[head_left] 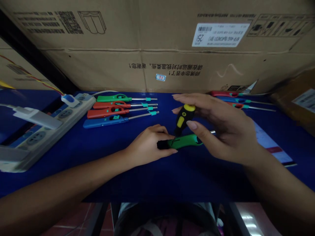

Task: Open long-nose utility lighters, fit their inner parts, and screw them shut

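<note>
A green gas lighter (pixel 185 141) with a dark end lies low over the blue table. My left hand (pixel 150 144) grips that dark end between thumb and fingers. On the lighter's body, near my left fingertips, stands a short black and yellow screwdriver (pixel 184 118), tilted, its tip hidden. My right hand (pixel 221 127) is around the screwdriver's handle in a loose grip, thumb at the near side and fingers behind. Part of the lighter's metal tube shows beneath my right hand.
Several lighters (pixel 108 112) in green, red and blue lie in a row at the left. More lighters (pixel 227 94) lie behind my right hand, above a lit screen (pixel 273 144). A power strip (pixel 46 131) with plugs runs along the left; a large cardboard box (pixel 167 39) walls the back.
</note>
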The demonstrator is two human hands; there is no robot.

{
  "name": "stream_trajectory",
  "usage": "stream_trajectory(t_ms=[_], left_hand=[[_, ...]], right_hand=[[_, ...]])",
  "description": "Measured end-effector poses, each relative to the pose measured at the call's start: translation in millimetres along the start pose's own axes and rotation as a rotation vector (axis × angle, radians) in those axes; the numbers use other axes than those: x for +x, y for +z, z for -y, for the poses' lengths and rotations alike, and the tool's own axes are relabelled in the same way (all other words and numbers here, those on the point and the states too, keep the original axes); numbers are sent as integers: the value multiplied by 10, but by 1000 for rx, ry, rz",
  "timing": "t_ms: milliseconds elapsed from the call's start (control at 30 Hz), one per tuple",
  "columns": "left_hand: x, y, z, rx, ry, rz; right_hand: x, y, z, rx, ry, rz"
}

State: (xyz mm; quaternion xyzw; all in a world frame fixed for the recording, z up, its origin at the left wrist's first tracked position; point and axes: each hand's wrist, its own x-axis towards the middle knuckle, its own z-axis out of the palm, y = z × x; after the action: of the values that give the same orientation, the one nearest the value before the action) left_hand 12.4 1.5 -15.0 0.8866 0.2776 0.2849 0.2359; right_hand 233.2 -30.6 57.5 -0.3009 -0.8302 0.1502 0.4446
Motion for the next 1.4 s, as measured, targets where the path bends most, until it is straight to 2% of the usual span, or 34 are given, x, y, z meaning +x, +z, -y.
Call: stream_trajectory(t_ms=[67, 133, 233, 300, 400, 500, 600, 700, 800, 900, 1000, 1133, 1200, 1333, 1400], left_hand=[[-4, 1, 3, -3, -5, 2], [-6, 2, 5, -3, -4, -2], [-3, -2, 2, 9, -9, 10], [0, -8, -3, 11, -15, 16], [1, -12, -7, 16, -17, 23], [-5, -7, -8, 32, -17, 16], [-12, 0, -15, 28, -10, -17], [-11, -1, -27, 14, -25, -7], [-9, -2, -27, 3, -30, 2], [-9, 3, -15, 13, -16, -16], [-8, 5, -12, 25, -13, -15], [-2, -8, -31, 18, -23, 3], [-2, -12, -37, 21, -27, 3], [-8, -5, -31, 34, -10, -27], [-10, 0, -25, 34, -5, -30]], right_hand=[[-13, -7, 3, 60, 6, 35], [-10, 13, 7, 55, -33, -8], [24, 47, 13, -91, -108, -89], [54, 34, 15, -166, -107, -89], [77, -38, 17, -150, -60, 17], [62, -75, 17, -33, -42, 103], [26, 3, 12, 72, -22, -16], [-7, 139, 5, 25, -19, -194], [-18, 226, 10, 29, 11, -238], [2, 207, 33, 58, 45, -203], [37, 97, 70, -41, -36, -154], [50, -55, 102, -21, -31, 71], [40, -72, 93, 3, -32, 102], [33, -2, 61, -105, -121, -93], [38, 21, 68, -196, -142, -116]])
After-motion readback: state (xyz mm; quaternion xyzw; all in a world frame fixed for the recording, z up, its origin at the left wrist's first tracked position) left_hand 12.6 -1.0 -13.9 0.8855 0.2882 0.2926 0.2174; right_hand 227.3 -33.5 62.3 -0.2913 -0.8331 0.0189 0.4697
